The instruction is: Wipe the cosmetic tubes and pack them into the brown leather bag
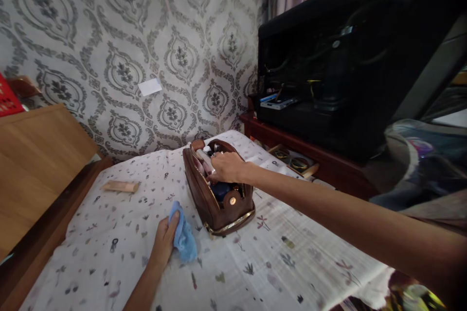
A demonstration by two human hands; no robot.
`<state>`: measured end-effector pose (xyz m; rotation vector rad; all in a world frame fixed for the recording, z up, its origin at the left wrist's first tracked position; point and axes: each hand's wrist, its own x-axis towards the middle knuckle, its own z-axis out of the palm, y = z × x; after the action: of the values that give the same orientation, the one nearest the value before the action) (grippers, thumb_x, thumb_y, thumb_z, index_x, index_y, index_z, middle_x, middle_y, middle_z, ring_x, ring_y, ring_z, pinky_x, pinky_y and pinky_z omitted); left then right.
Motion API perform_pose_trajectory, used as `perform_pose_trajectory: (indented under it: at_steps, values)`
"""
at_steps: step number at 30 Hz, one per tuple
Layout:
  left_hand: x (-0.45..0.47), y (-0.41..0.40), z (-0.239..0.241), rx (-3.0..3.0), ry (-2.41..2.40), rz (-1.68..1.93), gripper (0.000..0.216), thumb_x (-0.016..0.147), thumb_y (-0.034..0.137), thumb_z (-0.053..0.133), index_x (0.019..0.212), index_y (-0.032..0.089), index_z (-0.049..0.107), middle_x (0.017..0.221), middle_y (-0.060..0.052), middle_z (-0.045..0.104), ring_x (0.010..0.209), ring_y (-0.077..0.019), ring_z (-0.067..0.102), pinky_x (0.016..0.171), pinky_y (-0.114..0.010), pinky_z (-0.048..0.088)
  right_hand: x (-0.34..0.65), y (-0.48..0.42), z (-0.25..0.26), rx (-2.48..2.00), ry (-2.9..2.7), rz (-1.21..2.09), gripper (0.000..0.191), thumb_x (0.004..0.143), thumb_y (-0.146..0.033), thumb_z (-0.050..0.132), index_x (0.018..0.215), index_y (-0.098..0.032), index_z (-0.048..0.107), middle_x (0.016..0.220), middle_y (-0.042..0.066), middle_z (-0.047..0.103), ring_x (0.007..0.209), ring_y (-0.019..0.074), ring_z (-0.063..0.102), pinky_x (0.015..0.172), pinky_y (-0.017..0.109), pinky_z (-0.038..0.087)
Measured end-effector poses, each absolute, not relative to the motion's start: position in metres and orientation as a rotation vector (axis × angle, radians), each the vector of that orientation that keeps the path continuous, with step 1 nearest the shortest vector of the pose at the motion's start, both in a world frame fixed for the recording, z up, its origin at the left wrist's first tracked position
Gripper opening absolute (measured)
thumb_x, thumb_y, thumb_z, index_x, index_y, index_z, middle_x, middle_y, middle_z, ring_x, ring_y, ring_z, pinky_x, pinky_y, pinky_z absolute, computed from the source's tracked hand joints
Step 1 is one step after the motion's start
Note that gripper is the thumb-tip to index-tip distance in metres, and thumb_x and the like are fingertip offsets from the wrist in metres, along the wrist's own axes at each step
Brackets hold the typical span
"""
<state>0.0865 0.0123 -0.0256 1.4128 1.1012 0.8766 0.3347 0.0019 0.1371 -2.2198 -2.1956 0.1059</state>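
A brown leather pouch (209,204) stands unzipped on the patterned white cloth (109,233), with several small items inside. My right hand (228,166) reaches into its top, fingers closed around a pale tube-shaped item (205,159) in the pouch. My left hand (165,239) rests on the cloth to the pouch's left, closed on a crumpled light blue cloth (184,240).
A small tan wooden block (120,186) lies on the cloth at the far left. A wooden board (32,165) stands at the left. At the right a dark cabinet (328,68) sits on a red-brown shelf (292,143) holding small items. Patterned wallpaper (146,34) lies behind.
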Motion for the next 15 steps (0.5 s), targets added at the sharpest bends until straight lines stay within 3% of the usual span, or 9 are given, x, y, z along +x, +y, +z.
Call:
perform_pose_trajectory:
  at_steps: [8,12,15]
  values:
    - [0.084,0.013,-0.030,1.449,1.094,0.866,0.066,0.073,0.080,0.061,0.055,0.018,0.047,0.049,0.003,0.045,0.046,-0.0085,0.039,0.045,-0.022,0.032,0.336,0.003,0.147,-2.193,-2.460,0.076,0.054,0.093,-0.052,0.057,0.119,-0.006,0.070,0.126,0.024,0.069,0.119,0.0403,0.065,0.094,0.047,0.052]
    - [0.084,0.013,-0.030,1.459,1.082,0.852,0.066,0.074,0.080,0.060,0.054,0.019,0.047,0.050,0.002,0.046,0.047,-0.0094,0.041,0.046,-0.022,0.034,0.342,0.005,0.154,-2.189,-2.488,0.169,0.060,0.085,-0.053,0.069,0.121,-0.006,0.068,0.126,0.023,0.069,0.117,0.0395,0.065,0.091,0.043,0.053]
    - [0.086,0.011,-0.026,1.481,1.090,0.835,0.068,0.071,0.084,0.059,0.054,0.019,0.047,0.050,0.002,0.047,0.048,-0.0099,0.041,0.047,-0.023,0.034,0.347,0.007,0.158,-2.122,-2.509,0.185,0.061,0.078,-0.045,0.079,0.125,-0.008,0.063,0.127,0.020,0.069,0.117,0.0351,0.065,0.088,0.035,0.053]
